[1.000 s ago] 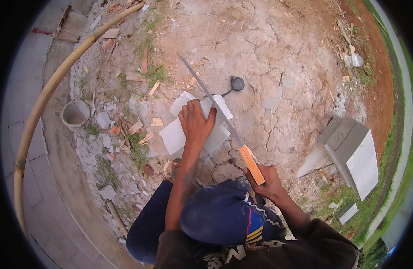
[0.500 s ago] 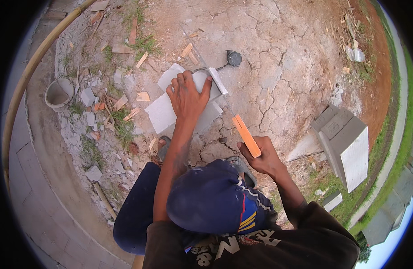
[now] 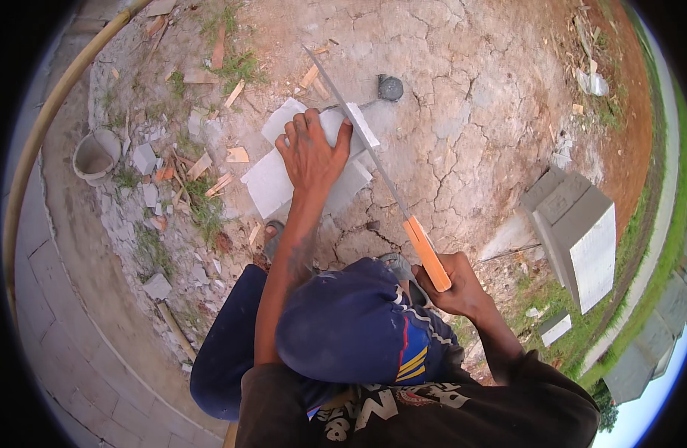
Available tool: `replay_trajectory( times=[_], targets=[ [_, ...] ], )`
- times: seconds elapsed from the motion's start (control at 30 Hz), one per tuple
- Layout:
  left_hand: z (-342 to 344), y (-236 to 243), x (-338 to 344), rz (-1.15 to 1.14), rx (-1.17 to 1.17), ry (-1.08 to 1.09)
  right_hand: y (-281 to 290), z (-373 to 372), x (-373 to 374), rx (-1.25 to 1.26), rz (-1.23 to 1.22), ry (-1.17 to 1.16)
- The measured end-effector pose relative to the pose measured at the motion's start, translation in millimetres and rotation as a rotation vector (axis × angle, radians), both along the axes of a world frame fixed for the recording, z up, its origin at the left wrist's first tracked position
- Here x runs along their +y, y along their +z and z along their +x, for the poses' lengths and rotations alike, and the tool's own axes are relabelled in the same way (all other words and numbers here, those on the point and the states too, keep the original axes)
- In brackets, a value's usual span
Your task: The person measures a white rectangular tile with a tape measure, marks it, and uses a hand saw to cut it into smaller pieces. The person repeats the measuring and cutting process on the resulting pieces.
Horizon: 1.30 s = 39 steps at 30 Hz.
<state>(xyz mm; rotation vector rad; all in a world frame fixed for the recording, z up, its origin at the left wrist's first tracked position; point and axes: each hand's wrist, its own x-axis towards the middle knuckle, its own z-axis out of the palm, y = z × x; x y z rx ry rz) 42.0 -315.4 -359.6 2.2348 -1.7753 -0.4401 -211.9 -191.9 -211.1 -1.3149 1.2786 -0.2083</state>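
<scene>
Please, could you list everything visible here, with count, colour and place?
Handsaw: 1, orange and grey, centre
Masonry blocks: several, pale grey, centre, partly hidden
Block stack: 1, grey and white, right
Small block: 1, pale grey, near the stack
Round object: 1, dark, beyond the blocks
Bucket: 1, grey, left
Bamboo pole: 1, tan, upper left
Wood scraps: many, tan, mostly left
Rubble: many, whitish, left
Grass tufts: several, green, both sides
Paving: 1 area, grey, far left
Trousers: 1 pair, navy, bottom centre
Sandals: 2, grey, near the blocks
Shirt: 1, dark, bottom
Left hand: 1, bare, on the blocks
Right hand: 1, bare, gripping the handsaw
</scene>
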Motion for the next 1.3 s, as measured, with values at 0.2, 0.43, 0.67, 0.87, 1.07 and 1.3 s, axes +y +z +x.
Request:
replay_trajectory(
  times=[0.2,0.43,0.67,0.87,1.07,1.3],
  targets=[
    [-9.5,6.1,-4.2,0.121,0.015,-0.02,-63.5,15.9,-53.7,0.029,-0.036,0.012],
    [6.7,-5.0,-1.7,0.023,-0.014,0.016,-1.8,-7.8,6.7,-0.051,0.072,-0.015],
    [-10.9,0.3,-6.2,0.089,0.033,0.003,-71.8,-3.9,-60.3,0.031,0.024,0.073],
    [11.9,-1.2,1.9,0.024,-0.009,0.037,-32.6,-6.4,-26.0,-0.046,0.031,0.084],
    [-4.3,-6.2,-4.0,0.074,0.053,0.02,-72.8,-1.9,-68.3,-0.003,0.009,0.066],
    [-6.1,8.6,-5.5,0.104,0.057,0.033,-76.8,-7.2,-53.5,-0.026,-0.028,0.128]
  ],
)
